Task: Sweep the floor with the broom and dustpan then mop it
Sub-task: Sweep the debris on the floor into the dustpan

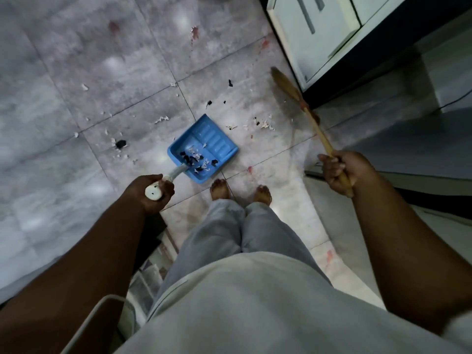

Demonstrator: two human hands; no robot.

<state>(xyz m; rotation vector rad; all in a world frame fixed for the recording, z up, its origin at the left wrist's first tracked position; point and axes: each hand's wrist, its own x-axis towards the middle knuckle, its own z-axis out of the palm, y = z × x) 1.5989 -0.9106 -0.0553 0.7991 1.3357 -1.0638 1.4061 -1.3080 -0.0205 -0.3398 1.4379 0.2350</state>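
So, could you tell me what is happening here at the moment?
A person is partway through sweeping. The left-hand grip holds the white handle of a blue plastic dustpan on the grey tiled floor, with black and white scraps already in it. The right-hand grip holds a wooden-handled straw broom, its head near the white cabinet. More scraps and red stains lie on the floor.

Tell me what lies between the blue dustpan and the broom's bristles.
In the head view, loose white scraps and small black bits lie on the tile between dustpan and broom.
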